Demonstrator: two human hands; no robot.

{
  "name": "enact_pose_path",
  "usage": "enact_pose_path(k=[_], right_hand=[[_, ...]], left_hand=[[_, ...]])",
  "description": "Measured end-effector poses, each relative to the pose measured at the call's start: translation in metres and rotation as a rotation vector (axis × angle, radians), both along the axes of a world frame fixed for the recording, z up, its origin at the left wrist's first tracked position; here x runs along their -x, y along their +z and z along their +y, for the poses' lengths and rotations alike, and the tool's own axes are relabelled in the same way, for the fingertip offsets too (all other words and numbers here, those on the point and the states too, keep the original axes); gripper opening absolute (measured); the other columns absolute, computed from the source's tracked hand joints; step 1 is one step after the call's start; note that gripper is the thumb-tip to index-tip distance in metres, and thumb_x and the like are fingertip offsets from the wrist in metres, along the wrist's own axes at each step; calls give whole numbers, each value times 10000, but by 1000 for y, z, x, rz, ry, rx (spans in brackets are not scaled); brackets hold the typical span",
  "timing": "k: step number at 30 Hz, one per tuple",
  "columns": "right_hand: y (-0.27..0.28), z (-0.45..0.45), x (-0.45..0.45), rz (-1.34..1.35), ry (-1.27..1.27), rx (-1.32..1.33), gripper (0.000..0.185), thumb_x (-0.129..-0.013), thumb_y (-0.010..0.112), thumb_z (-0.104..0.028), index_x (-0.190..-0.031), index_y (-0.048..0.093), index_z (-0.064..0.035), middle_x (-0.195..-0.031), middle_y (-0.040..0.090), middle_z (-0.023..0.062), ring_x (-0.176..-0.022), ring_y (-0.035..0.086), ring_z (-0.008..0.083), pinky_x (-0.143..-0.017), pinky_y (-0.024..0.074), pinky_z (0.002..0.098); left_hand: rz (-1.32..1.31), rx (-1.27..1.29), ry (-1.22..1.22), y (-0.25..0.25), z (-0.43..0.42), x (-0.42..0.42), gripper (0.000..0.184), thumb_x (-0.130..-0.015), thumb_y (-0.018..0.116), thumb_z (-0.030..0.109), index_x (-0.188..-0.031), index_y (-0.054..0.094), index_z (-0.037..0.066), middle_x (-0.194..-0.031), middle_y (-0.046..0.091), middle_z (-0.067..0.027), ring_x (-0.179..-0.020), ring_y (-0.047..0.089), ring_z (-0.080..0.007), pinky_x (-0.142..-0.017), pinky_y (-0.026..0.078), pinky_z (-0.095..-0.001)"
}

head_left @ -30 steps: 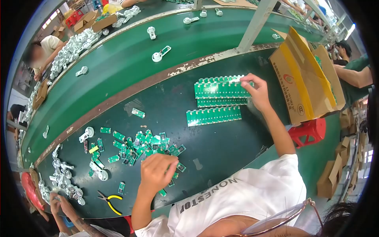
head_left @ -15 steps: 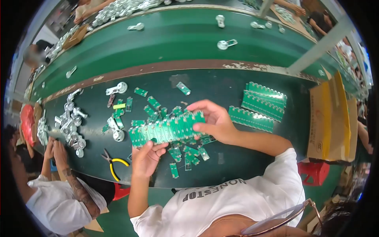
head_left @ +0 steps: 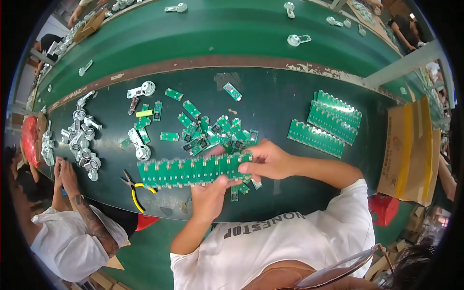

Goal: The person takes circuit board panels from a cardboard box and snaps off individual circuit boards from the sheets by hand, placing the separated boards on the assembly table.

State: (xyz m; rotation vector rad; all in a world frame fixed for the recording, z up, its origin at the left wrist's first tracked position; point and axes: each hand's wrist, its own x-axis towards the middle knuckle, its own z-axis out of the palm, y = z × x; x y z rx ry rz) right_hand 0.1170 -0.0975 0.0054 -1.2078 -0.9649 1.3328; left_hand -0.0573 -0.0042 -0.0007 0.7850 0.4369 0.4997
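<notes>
A long green circuit board panel (head_left: 193, 171) is held nearly level above the dark bench. My left hand (head_left: 209, 195) grips its lower edge, thumb in front and some fingers hidden behind. At the panel's right end, my right hand (head_left: 266, 162) pinches it between thumb and fingers. Behind and partly under the panel lies a heap of small green boards (head_left: 224, 129). Several more long panels (head_left: 336, 116) lie to the right on the bench. Yellow-handled pliers (head_left: 135, 191) rest left of the held panel, near the bench's front edge.
White plastic parts (head_left: 81, 137) are piled at the left, beside a co-worker's hands (head_left: 65, 175). A cardboard box (head_left: 408, 152) stands at the right, a red stool (head_left: 384, 209) below it. Beyond the bench runs a green conveyor (head_left: 227, 36) with scattered white parts.
A panel has come from the right-hand stack to the middle, and both hands now hold it. Since half a second ago, my left hand has shifted right along the panel. The view has turned.
</notes>
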Motion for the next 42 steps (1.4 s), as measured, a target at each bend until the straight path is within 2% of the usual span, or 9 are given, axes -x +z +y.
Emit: enact_pose_path(k=[4,6,13,22,27,30,32,37,42], right_hand=[[-3,-6,-2,-30,194,-82,172,-910,575,-214,-907,613,-47,-544,592,21,-427,509,61,-406,361,211],[-9,-2,2,-155,150,-298,199,-873,622,-225,-972,600,-53,-539,551,6,-434,492,85,-420,346,240],[10,10,-10,-550,44,-181,509,-724,764,-280,-1125,533,-69,-726,475,30,-556,420,109,-514,319,271],[1,9,-12,-485,177,-337,148,-817,674,-114,-788,567,-14,-570,497,39,-483,481,167,-454,361,295],[-8,8,-15,-394,224,-338,261,-776,715,-157,-958,582,-26,-731,535,57,-592,494,164,-496,359,288],[14,13,-21,-542,259,-258,509,-707,774,-250,-1108,539,-42,-836,494,52,-714,494,181,-611,405,288],[13,14,-14,-552,126,-351,539,-685,791,-305,-1074,531,-37,-804,464,26,-717,484,179,-633,392,313],[-5,13,-11,-517,102,-424,238,-871,611,-172,-767,476,-5,-572,430,83,-479,446,214,-457,326,330],[-2,10,-13,-490,154,-371,210,-876,610,-188,-815,513,-12,-559,429,75,-481,431,189,-455,318,322]], left_hand=[[-68,177,44,-12,-12,-5,205,-865,569,42,-1061,515,12,-987,623,-120,-849,642,-211,-620,569,-331],[-67,97,70,-12,-11,-3,204,-864,573,44,-1059,522,12,-988,623,-121,-831,642,-204,-596,564,-320],[86,-69,260,-18,-6,-9,158,-833,607,-39,-982,572,0,-898,622,-91,-751,617,-147,-579,550,-266],[19,13,52,-17,-5,-3,181,-812,606,-50,-983,545,-42,-928,605,-115,-788,643,-211,-641,596,-298],[81,134,-55,-11,-3,-3,213,-817,611,16,-1012,544,-35,-842,607,-97,-726,650,-202,-601,582,-323],[297,-269,8,-17,-3,-1,210,-807,629,-17,-988,524,-7,-798,578,-58,-604,530,-96,-506,414,-216],[266,-372,21,-11,-4,-5,148,-812,639,-6,-924,541,-5,-798,566,-44,-625,547,-85,-522,439,-211],[113,-87,32,-13,-7,-3,113,-837,601,-20,-942,569,-45,-886,612,-95,-725,630,-144,-648,548,-253],[93,-133,-27,-13,-1,-1,163,-863,583,56,-996,573,-37,-895,636,-122,-751,650,-189,-609,575,-306]])
